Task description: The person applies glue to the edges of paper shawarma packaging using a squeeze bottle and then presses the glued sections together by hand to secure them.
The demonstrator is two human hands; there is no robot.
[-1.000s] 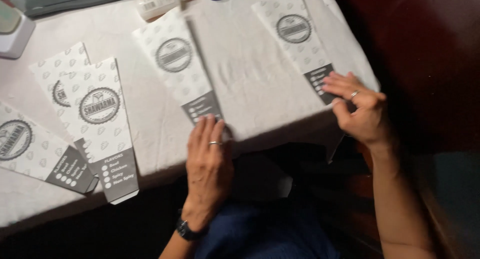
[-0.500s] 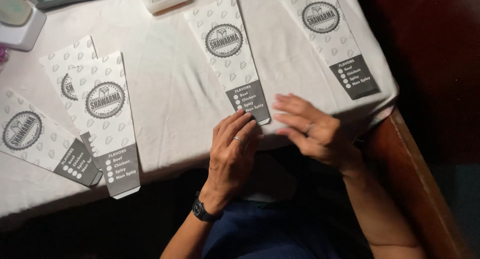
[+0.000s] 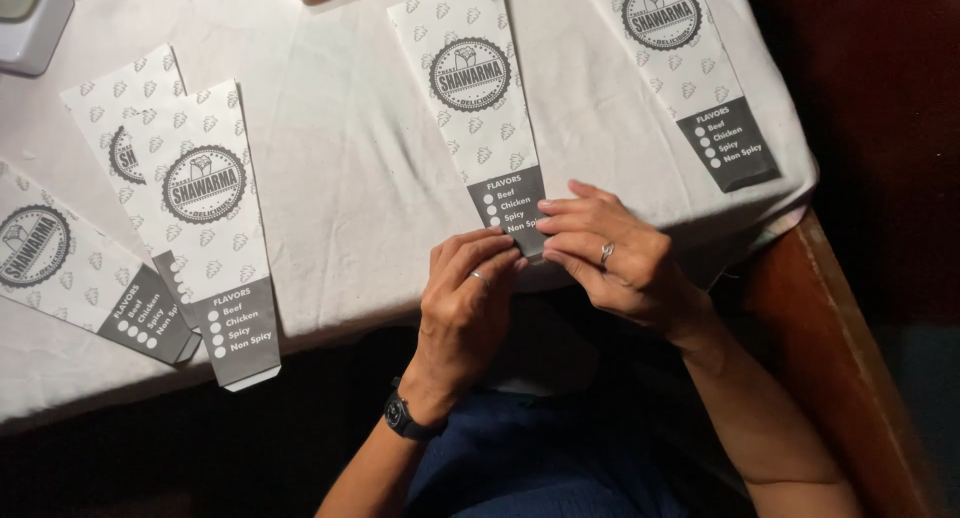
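Note:
A long white paper sleeve (image 3: 478, 98) with a round dark emblem and a grey lower band lies flat in the middle of the white tablecloth (image 3: 350, 178). Both of my hands meet at its near end, by the table's front edge. My left hand (image 3: 465, 298), with a ring and a dark wristwatch, has its fingertips on the bottom-left corner. My right hand (image 3: 610, 253), also ringed, pinches the grey band from the right. The very bottom edge of the sleeve is hidden under my fingers.
Another matching sleeve (image 3: 690, 68) lies at the right, near the table's corner. Three more overlap at the left (image 3: 205, 228), one hanging over the front edge. A white box-like object (image 3: 30, 23) stands at the far left. Dark wooden furniture (image 3: 840, 358) borders the right.
My right hand has left the right-hand sleeve and come across to the middle one. My left hand has shifted up onto that sleeve's bottom corner. The view has moved closer.

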